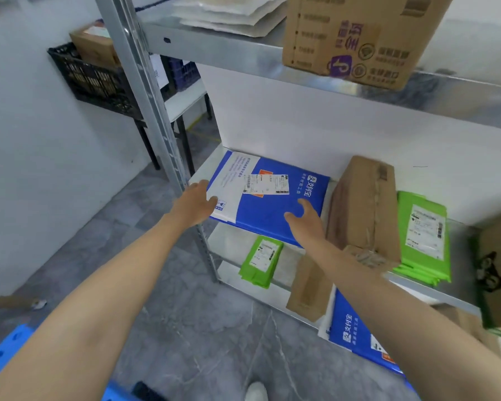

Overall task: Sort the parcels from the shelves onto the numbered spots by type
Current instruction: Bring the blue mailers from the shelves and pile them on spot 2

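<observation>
A flat blue and white parcel (269, 204) with a shipping label lies at the left end of the middle shelf (451, 227). My left hand (193, 204) is at its near-left white corner, fingers spread and touching the edge. My right hand (308, 219) hovers over the blue front-right part with fingers relaxed; contact is unclear. A brown cardboard box (365, 209) stands right of the blue parcel. Beyond it lies a stack of green mailers (424, 238).
The upper shelf carries a printed carton (356, 39) and white mailers (232, 13). Lower shelves hold a green mailer (262, 260), a brown parcel (308, 287) and another blue parcel (359, 334). The steel shelf post (156, 117) rises beside my left hand. A black crate (93, 78) sits behind.
</observation>
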